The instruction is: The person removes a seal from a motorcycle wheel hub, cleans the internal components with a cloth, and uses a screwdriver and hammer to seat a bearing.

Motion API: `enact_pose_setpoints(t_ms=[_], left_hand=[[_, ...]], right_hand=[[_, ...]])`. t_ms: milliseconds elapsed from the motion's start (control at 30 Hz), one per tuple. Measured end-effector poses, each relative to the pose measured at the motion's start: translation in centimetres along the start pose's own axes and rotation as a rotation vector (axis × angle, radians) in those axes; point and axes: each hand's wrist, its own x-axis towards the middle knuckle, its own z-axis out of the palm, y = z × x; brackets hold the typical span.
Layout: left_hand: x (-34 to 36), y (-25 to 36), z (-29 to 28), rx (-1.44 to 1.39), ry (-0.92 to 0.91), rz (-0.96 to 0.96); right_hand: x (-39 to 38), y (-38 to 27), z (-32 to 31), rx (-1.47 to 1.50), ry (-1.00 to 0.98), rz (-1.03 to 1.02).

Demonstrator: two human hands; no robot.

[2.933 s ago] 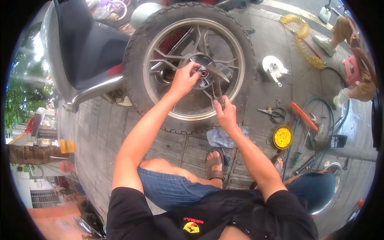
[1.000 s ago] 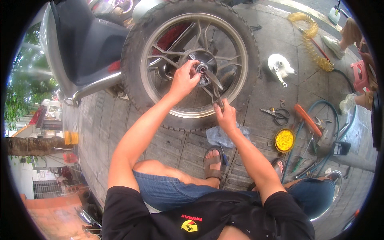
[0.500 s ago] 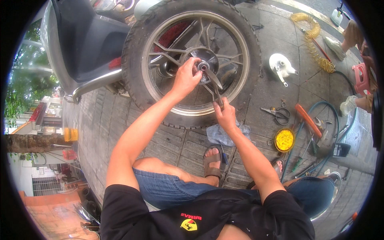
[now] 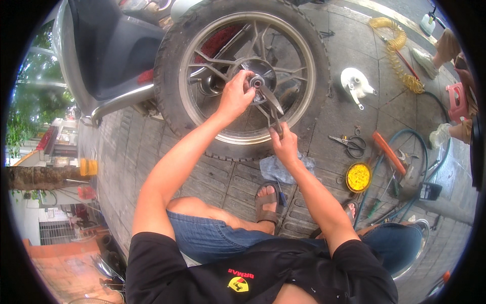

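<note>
A spoked motorcycle wheel (image 4: 310, 93) with a knobby tyre lies flat in front of me. At its hub, my left hand (image 4: 236, 97) pinches a small round metal bearing (image 4: 257, 83) from the left, thumb and fingers closed at its edge. My right hand (image 4: 284, 144) grips the handle of a hammer (image 4: 272, 99) with a long, narrow metal head. One end of that head rests at or just over the bearing's near right edge; whether they touch I cannot tell. The bearing's seat in the hub is mostly hidden.
A white brake plate (image 4: 357, 83) lies right of the wheel. Nearer are scissors (image 4: 352, 145), a yellow grease tin (image 4: 359, 177), an orange-handled tool (image 4: 389, 152) and hoses. A grey rag (image 4: 279, 169) sits by my foot. A motorbike seat (image 4: 109, 55) stands left; another person's feet (image 4: 439, 136) are right.
Both hands stay at the hub with almost the same grip. The hammer has barely shifted. The whole view has moved slightly.
</note>
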Motion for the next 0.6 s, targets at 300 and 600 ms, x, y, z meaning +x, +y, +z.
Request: enact_pose_setpoints(t_ms=[300, 600], left_hand=[[0.02, 0.24, 0.31, -0.003, -0.008, -0.028], [-0.04, 0.20, 0.27, -0.007, -0.011, -0.051]], right_hand=[[0.26, 0.67, -0.24, -0.007, -0.003, -0.040], [0.32, 0.19, -0.25, -0.028, -0.024, -0.004]])
